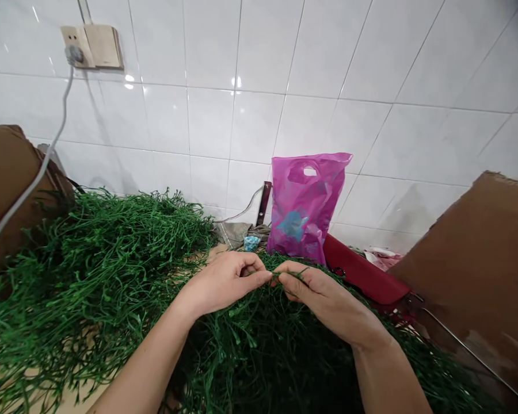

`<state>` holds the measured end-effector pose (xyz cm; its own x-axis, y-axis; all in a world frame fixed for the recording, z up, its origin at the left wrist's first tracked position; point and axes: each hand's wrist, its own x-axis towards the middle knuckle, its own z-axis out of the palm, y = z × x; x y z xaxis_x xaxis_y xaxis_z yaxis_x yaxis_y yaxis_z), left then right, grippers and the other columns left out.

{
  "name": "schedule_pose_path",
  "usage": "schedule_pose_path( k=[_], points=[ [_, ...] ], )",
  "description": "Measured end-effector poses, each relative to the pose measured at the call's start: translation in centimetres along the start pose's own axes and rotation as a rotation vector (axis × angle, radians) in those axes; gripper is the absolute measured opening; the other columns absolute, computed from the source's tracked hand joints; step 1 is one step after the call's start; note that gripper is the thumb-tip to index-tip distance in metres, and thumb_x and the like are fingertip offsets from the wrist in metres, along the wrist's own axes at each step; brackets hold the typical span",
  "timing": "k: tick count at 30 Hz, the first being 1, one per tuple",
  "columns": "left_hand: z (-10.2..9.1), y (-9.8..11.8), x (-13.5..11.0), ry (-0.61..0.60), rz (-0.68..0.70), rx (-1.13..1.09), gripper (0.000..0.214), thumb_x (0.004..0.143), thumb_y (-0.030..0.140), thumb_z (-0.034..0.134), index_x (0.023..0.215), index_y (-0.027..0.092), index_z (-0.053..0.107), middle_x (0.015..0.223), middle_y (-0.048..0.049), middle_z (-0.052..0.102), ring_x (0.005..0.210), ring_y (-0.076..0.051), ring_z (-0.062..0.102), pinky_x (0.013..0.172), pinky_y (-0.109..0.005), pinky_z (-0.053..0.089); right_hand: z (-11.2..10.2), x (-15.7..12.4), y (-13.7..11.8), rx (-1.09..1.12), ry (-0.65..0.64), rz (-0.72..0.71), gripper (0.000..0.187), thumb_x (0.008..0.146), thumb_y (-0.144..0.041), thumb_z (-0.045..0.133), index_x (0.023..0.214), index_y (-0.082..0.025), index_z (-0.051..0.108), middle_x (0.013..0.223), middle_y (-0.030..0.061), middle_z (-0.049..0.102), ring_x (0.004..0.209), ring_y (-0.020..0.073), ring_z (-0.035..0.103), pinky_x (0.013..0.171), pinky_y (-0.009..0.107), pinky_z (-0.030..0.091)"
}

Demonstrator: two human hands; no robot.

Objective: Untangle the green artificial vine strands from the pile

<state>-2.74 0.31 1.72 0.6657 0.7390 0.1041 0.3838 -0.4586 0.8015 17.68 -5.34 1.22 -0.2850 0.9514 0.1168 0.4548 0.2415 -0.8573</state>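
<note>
Sprig (pixel 291 275), one, green, between left hand (pixel 222 284) and right hand (pixel 323 302)

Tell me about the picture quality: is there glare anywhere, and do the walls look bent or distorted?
In the head view, the white wall tiles carry small glare spots and their grout lines lean apart, a wide-angle distortion; the left hand and right hand look sharp, without obvious blur; the green strands turn dark beneath the hands.
</note>
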Motion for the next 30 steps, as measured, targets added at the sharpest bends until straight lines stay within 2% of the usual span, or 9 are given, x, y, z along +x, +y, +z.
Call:
schedule_pose_path(
  k=[6,9,13,16,19,23,25,27,30],
  points=[
    [-0.1,0.0,0.3,-0.062,0.081,-0.213,0.034,0.094,0.046,0.051,0.082,0.017,0.062,0.067,0.0042,0.042,0.062,-0.012,0.034,0.057,-0.024,0.027,1.1,0.8,0.0,0.063,0.086,-0.101,0.026,0.099,-0.031,0.046,0.078,-0.020,0.057,0.071,-0.0018,0.050,0.071,0.0141,0.047,0.068,0.027,0.038],
    [0.1,0.1,0.5,-0.031,0.122,-0.379,0.034,0.093,0.045,0.054,0.076,0.017,0.060,0.066,0.0037,0.042,0.062,-0.012,0.035,0.058,-0.025,0.028,2.0,1.3,0.3,0.079,0.184,-0.141,0.025,0.099,-0.027,0.045,0.076,-0.021,0.054,0.068,-0.0027,0.049,0.068,0.0142,0.048,0.067,0.027,0.040],
    [0.4,0.0,0.8,0.002,0.145,-0.563,0.032,0.088,0.043,0.061,0.071,0.016,0.060,0.066,0.0023,0.048,0.063,-0.011,0.038,0.062,-0.024,0.032,2.4,1.9,0.7,0.099,0.237,-0.219,0.027,0.101,-0.033,0.043,0.078,-0.022,0.055,0.071,-0.0015,0.052,0.069,0.0152,0.050,0.068,0.028,0.042],
    [0.7,0.1,0.8,-0.038,0.114,-0.675,0.032,0.083,0.044,0.068,0.070,0.015,0.062,0.070,0.0004,0.055,0.063,-0.010,0.041,0.060,-0.024,0.034,1.5,1.7,1.1,0.089,0.217,-0.269,0.024,0.099,-0.035,0.051,0.081,-0.023,0.061,0.076,-0.0002,0.057,0.074,0.0165,0.053,0.073,0.030,0.043],
    [1.6,0.1,0.7,-0.117,0.098,-0.826,0.033,0.080,0.045,0.074,0.070,0.015,0.063,0.068,0.0004,0.055,0.061,-0.009,0.044,0.057,-0.022,0.034,0.5,1.0,1.8,0.237,0.131,-0.326,0.024,0.097,-0.040,0.057,0.082,-0.024,0.067,0.078,0.0007,0.057,0.075,0.0168,0.053,0.072,0.030,0.044],
    [3.8,0.1,0.6,-0.197,0.045,-1.056,0.042,0.072,0.052,0.080,0.071,0.016,0.059,0.067,-0.0009,0.056,0.057,-0.009,0.047,0.051,-0.021,0.034,1.2,0.4,2.6,0.428,0.138,-0.315,0.039,0.090,-0.058,0.060,0.071,-0.024,0.057,0.067,-0.0014,0.047,0.060,0.0159,0.048,0.058,0.030,0.042],
    [4.7,0.1,0.7,-0.138,0.065,-1.169,0.050,0.067,0.057,0.082,0.067,0.018,0.052,0.065,0.0004,0.053,0.055,-0.009,0.047,0.052,-0.022,0.039,1.9,0.5,2.5,0.472,0.196,-0.318,0.049,0.088,-0.068,0.053,0.066,-0.026,0.043,0.062,-0.0034,0.039,0.053,0.0156,0.044,0.053,0.031,0.041],
    [5.1,0.1,1.0,-0.046,0.097,-1.238,0.051,0.068,0.058,0.081,0.067,0.018,0.049,0.065,0.0017,0.051,0.058,-0.010,0.050,0.057,-0.022,0.045,2.3,0.8,2.3,0.497,0.258,-0.296,0.051,0.088,-0.071,0.047,0.067,-0.026,0.036,0.061,-0.0042,0.035,0.053,0.0162,0.045,0.053,0.032,0.043],
    [4.5,0.0,1.6,0.021,0.073,-1.125,0.039,0.080,0.051,0.073,0.074,0.017,0.054,0.068,0.0013,0.052,0.063,-0.010,0.050,0.058,-0.020,0.041,1.2,1.0,2.0,0.451,0.272,-0.215,0.044,0.089,-0.065,0.049,0.072,-0.026,0.042,0.064,-0.0033,0.041,0.061,0.0174,0.052,0.062,0.033,0.048]
  ],
)
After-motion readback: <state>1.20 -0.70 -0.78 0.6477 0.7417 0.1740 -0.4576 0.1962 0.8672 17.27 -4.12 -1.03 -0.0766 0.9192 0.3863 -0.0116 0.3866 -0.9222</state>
